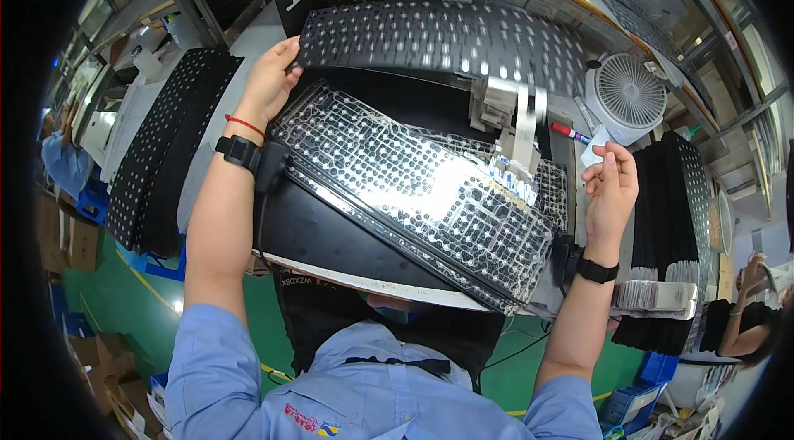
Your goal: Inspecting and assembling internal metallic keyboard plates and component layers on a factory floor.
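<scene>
My left hand point(277, 80) pinches the left end of a long black perforated sheet point(438, 36) with rows of pale holes, partly blurred, raised at the back of the bench. My right hand point(610, 184) is in the air at the right, fingers loosely curled and apart, with nothing visible in them. Between my arms lies a clear keyboard-shaped sheet point(356, 138) covered in rows of small round cells, slanting down to the right and shining with glare. Part of a similar sheet shows beneath it. Pale grey flat pieces point(506, 113) stand by its right half.
A white fan point(630, 91) stands at the back right, near a red marker point(569, 132) and a white tissue point(592, 150). Stacks of black dotted sheets lie at left point(169, 142) and right point(662, 200). Beside the right stack is a pale card bundle point(657, 298). Other people are at both sides.
</scene>
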Demonstrator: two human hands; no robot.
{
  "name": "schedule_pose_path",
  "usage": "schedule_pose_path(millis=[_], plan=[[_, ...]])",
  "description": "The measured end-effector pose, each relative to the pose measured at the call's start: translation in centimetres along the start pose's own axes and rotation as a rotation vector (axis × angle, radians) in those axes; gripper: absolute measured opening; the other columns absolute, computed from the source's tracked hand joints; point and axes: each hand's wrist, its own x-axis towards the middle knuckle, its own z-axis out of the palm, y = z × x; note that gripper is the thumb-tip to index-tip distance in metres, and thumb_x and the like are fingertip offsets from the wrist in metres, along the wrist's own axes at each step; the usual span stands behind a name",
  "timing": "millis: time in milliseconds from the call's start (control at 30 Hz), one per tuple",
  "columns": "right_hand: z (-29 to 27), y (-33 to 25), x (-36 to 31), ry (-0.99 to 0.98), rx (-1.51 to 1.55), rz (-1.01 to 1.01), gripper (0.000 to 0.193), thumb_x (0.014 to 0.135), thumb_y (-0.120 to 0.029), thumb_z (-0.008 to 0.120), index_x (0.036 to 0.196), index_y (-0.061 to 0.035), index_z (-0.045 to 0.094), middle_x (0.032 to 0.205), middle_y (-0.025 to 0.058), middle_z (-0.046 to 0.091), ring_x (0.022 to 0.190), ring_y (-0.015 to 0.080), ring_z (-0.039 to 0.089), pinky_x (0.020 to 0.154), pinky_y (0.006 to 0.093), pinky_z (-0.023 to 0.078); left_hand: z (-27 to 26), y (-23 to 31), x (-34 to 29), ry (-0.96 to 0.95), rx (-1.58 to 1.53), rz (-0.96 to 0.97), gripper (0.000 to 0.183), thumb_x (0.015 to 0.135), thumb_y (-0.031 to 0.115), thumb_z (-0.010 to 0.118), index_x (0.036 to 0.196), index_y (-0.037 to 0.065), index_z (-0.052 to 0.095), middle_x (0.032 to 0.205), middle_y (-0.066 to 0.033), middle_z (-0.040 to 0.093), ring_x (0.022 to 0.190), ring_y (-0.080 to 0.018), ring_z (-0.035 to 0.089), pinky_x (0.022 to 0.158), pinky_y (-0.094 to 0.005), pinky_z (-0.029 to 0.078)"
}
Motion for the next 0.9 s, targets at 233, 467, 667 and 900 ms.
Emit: schedule_pose_path(millis=[233,467,667,900], plan=[[-1.6,0.8,0.0,-0.361,-0.317,0.183,0.017,0.086,-0.013,0.073,0.093,-0.0052,0.06,0.084,-0.001,0.057,0.065,0.0042,0.048,0.057,0.0185,0.037,1.2,0.6,-0.7,0.03,0.154,-0.037,0.042,0.101,0.022,0.052,0.135,-0.002,0.046,0.128,-0.0148,0.058,0.116,-0.0195,0.057,0.098,-0.0291,0.046],[-1.3,-0.4,-0.8,-0.881,-0.684,0.4,0.045,0.061,-0.02,0.092,0.087,-0.0074,0.057,0.079,-0.0059,0.049,0.067,0.0035,0.043,0.059,0.0201,0.037,2.1,0.1,-1.7,-0.307,0.575,-0.087,0.046,0.095,0.017,0.059,0.135,-0.003,0.048,0.126,-0.0138,0.06,0.115,-0.0163,0.056,0.101,-0.0274,0.043],[-1.4,0.8,-0.5,-0.669,-0.603,0.401,0.016,0.085,-0.006,0.072,0.089,-0.0037,0.057,0.08,-0.0059,0.052,0.071,0.0021,0.045,0.062,0.0193,0.038,2.8,0.7,-1.9,-0.276,0.637,-0.127,0.038,0.095,0.017,0.06,0.127,-0.002,0.054,0.112,-0.0086,0.064,0.107,-0.0131,0.058,0.095,-0.0265,0.044],[-1.2,1.1,0.2,-0.283,-0.237,0.181,0.005,0.096,-0.006,0.057,0.1,-0.0027,0.058,0.088,-0.0039,0.056,0.08,0.0041,0.049,0.073,0.0198,0.04,2.7,0.6,-1.6,-0.115,0.543,-0.003,0.032,0.102,0.027,0.049,0.119,0.002,0.06,0.099,-0.001,0.064,0.09,-0.0076,0.058,0.084,-0.0215,0.045]])
